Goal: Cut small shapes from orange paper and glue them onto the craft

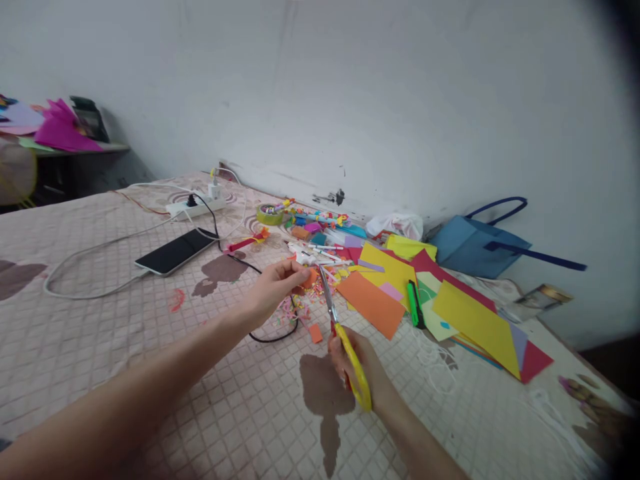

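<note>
In my left hand (277,288), thumb and fingers are pinched on a small piece of orange paper (310,278). My right hand (361,365) is wrapped round the handles of a pair of scissors (329,298) with one yellow and one red grip. Their blades point up and away, with the tips just right of the orange piece; whether they touch it I cannot tell. Tiny paper scraps (290,311) in pink, yellow and orange lie below my left fingers. Near the scissors a small orange square (315,333) rests on the quilted cover, and a larger orange sheet (371,303) lies to the right.
Yellow sheets (475,320), red paper and a green cutter (415,304) lie on the right. A blue bag (480,245) leans by the wall. On the left a tablet (176,251) is cabled towards a power strip (197,208). A tape roll (270,214) sits behind.
</note>
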### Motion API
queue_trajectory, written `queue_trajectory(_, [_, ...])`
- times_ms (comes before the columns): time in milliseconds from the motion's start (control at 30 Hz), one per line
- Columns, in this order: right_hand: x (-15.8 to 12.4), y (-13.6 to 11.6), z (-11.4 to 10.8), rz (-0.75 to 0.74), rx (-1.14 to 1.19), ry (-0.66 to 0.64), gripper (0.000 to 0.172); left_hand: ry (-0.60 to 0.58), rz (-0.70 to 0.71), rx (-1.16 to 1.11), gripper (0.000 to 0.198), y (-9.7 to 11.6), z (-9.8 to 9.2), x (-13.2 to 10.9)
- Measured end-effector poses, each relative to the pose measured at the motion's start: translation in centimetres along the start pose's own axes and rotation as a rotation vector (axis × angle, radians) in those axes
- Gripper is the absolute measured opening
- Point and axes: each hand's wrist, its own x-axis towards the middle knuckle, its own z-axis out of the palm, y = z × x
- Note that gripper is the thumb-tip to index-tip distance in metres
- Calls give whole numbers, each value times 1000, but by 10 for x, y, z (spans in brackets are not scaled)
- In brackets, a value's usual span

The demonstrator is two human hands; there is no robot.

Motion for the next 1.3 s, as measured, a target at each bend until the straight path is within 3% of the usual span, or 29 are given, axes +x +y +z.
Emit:
queue_trajectory(100, [0, 2, 0, 31, 22, 2, 47, 38, 2, 19, 20, -2, -1, 1])
queue_trajectory(300, [-1, -2, 0, -92, -64, 36, 43, 32, -87, -127, 19, -3, 1, 2])
queue_trajectory(467, [-2, -7, 1, -111, -114, 39, 44, 65, -156, -197, 21, -2, 7, -1])
queue_trajectory(633, [-2, -9, 1, -101, -139, 24, 43, 115, -137, -181, 22, -3, 10, -3])
queue_trajectory(1300, [-1, -11, 0, -52, -157, 52, 43, 125, -85, -148, 23, -3, 14, -5])
